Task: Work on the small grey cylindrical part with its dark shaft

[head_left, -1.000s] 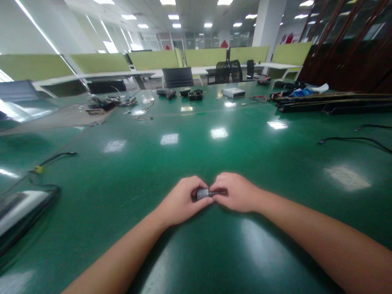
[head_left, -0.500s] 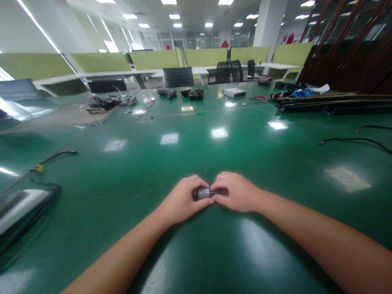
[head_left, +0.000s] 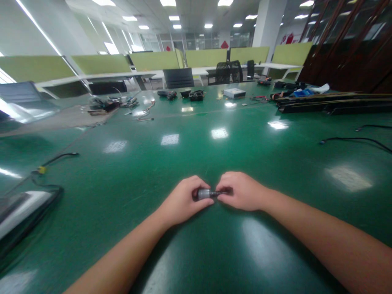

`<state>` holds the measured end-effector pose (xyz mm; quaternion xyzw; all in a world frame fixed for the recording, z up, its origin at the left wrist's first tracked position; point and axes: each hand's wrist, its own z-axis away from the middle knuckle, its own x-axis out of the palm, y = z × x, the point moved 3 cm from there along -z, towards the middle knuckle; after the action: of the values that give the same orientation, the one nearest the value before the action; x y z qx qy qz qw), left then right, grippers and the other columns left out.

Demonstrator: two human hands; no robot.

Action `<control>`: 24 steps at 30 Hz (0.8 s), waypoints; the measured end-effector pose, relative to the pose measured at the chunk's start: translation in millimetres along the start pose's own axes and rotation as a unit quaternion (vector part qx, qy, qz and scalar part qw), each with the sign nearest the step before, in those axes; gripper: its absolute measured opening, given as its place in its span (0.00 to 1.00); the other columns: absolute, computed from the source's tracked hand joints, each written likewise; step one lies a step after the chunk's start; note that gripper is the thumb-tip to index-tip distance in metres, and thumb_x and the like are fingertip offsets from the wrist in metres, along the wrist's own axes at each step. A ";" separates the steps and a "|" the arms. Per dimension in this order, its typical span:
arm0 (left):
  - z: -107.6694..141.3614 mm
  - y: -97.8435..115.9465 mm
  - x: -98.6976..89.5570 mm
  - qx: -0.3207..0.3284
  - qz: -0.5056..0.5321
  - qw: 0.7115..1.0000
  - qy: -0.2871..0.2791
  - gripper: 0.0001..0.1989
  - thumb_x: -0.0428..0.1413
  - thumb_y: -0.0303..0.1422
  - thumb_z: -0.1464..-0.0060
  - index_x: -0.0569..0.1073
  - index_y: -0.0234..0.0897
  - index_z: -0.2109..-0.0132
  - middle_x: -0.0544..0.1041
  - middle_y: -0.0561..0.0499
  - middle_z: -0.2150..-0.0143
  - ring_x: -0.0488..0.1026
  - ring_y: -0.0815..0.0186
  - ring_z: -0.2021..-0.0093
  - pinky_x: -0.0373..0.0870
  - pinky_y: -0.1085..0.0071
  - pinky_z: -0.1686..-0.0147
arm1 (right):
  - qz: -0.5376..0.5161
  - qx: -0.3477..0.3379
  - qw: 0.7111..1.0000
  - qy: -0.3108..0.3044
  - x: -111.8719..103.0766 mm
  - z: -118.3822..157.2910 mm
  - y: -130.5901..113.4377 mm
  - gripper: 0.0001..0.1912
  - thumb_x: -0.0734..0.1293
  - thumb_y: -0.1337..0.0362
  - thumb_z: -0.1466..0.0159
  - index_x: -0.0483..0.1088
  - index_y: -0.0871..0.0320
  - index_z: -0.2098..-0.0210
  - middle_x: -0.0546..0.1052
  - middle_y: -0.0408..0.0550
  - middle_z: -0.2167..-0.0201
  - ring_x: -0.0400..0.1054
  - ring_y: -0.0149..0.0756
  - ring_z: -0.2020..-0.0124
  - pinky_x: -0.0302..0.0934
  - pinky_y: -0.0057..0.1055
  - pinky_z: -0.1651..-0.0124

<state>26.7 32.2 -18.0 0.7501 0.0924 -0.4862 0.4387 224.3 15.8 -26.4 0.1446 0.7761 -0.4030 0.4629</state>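
Note:
In the middle of the near table, my left hand (head_left: 183, 200) is closed around a small dark bottle (head_left: 204, 194) with a silver-grey band, lying sideways. Its left end is partly hidden in my palm. A narrow dark part, perhaps a cap (head_left: 217, 194), sticks out to the right of it. My right hand (head_left: 238, 190) pinches this slim part between thumb and fingers. A small gap shows between the fingertips of both hands. I cannot tell whether the slim part is joined to the bottle.
The green table (head_left: 196, 163) carries a white-and-grey device (head_left: 23, 210) with black cable at left. Another black cable (head_left: 355, 140) lies at right. Far back are a silver box (head_left: 234, 93), black parts (head_left: 192, 94) and long dark strips (head_left: 333, 103).
My right hand has shifted slightly to the right, away from my left hand, and more of the narrow dark part shows between them. My left hand stays nearly still around the bottle.

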 end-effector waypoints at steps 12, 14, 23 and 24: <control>3.5 -0.5 -4.3 -0.004 0.008 1.000 -0.003 0.12 0.65 0.38 0.47 0.77 0.38 0.58 0.76 0.50 0.63 0.71 0.64 0.65 0.65 0.70 0.65 | 0.033 -0.001 0.999 -0.029 -11.2 4.8 -3.8 0.05 0.69 0.65 0.39 0.78 0.57 0.64 0.77 0.46 0.69 0.69 0.35 0.65 0.59 0.31 0.61; 4.3 -1.0 -5.0 -0.002 0.010 1.000 -0.004 0.12 0.65 0.38 0.47 0.77 0.38 0.58 0.76 0.50 0.63 0.71 0.64 0.65 0.66 0.70 0.65 | 0.038 0.005 0.999 -0.035 -13.1 5.7 -2.5 0.05 0.70 0.65 0.39 0.79 0.57 0.65 0.78 0.46 0.69 0.69 0.35 0.65 0.59 0.31 0.62; 8.9 -6.9 -4.8 0.005 0.010 1.000 -0.005 0.13 0.65 0.40 0.46 0.77 0.38 0.58 0.76 0.50 0.62 0.72 0.63 0.64 0.67 0.70 0.64 | 0.047 0.033 0.997 -0.051 -24.7 10.3 6.4 0.04 0.70 0.68 0.42 0.79 0.56 0.68 0.78 0.45 0.72 0.69 0.35 0.68 0.59 0.31 0.64; 8.9 -6.8 -4.9 0.004 0.011 1.000 -0.005 0.13 0.65 0.40 0.46 0.77 0.38 0.58 0.76 0.50 0.62 0.72 0.63 0.64 0.67 0.70 0.64 | 0.041 0.034 0.997 -0.052 -24.2 10.2 6.3 0.04 0.70 0.67 0.42 0.79 0.56 0.68 0.78 0.45 0.71 0.70 0.34 0.68 0.59 0.30 0.64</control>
<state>14.6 31.1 -19.2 0.7502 0.0803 -0.4855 0.4416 247.1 15.6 -11.8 0.1705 0.7303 -0.4172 0.5133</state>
